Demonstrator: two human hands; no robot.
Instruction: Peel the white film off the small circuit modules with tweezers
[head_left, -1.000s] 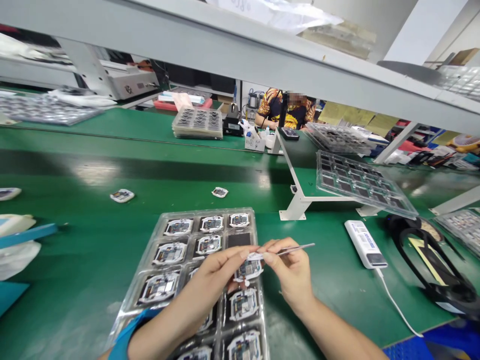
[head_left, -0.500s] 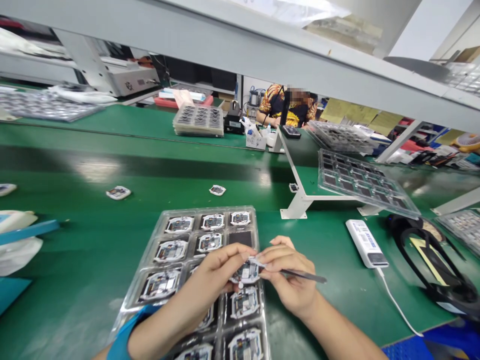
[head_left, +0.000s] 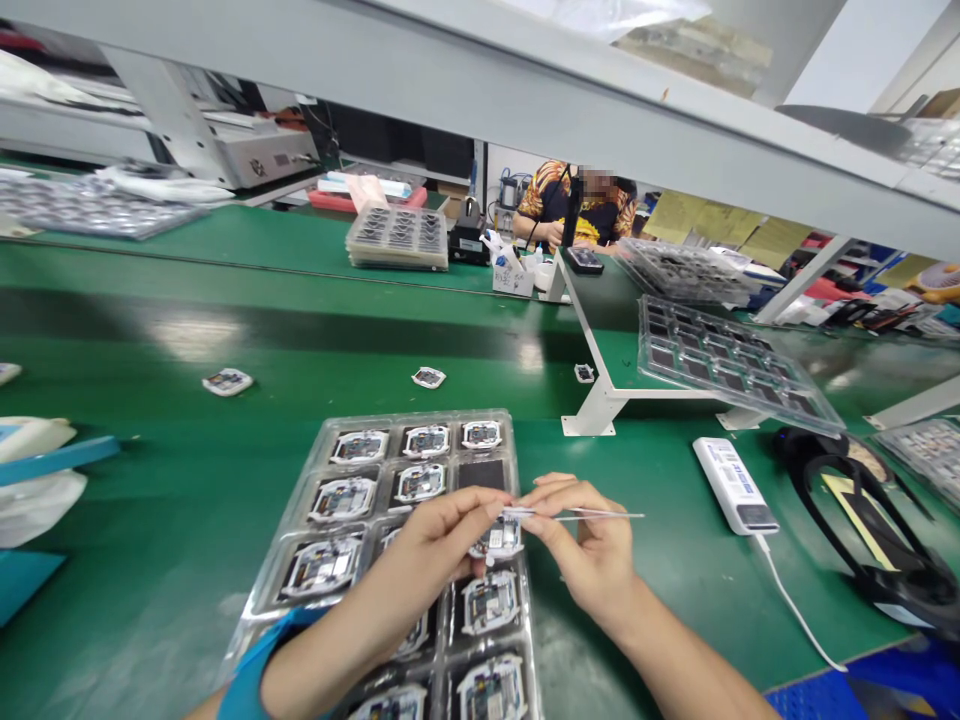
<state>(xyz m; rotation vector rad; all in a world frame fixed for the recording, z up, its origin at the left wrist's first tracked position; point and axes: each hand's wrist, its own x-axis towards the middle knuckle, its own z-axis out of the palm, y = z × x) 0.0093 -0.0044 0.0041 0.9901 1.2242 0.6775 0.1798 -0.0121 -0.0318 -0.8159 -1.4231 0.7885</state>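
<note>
1. At far left, a flat bright-blue strap [head_left: 75, 457] lies beside a crumpled whitish item [head_left: 45, 510] on the glossy green desk [head_left: 150, 430].
2. Next, a small, rounded, white-rimmed circuit piece [head_left: 227, 382] lies loose on the desk.
3. A clear plastic compartment tray [head_left: 420, 418] follows, holding rows of white-framed circuit boards [head_left: 341, 500]; one right-column pocket shows a bare black pad [head_left: 480, 475].
4. Over the tray is the left hand [head_left: 439, 540], with a blue wristband [head_left: 262, 665]. Its grip pinches a silver-faced, white-framed module [head_left: 499, 540] by the upper edge, above the tray's right column.
5. The right hand [head_left: 592, 555] meets it fingertip to fingertip at that edge; its grip clasps a thin, tweezer-like metal tool [head_left: 630, 515] pointing out rightward. The tool's other end is too small to make out.
6. Farther right, a white-legged, green-topped metal stand [head_left: 592, 412] bears a clear tray of dark squares [head_left: 739, 365]; nearer lies an oblong white device [head_left: 735, 485] with a white cable [head_left: 795, 610].
</note>
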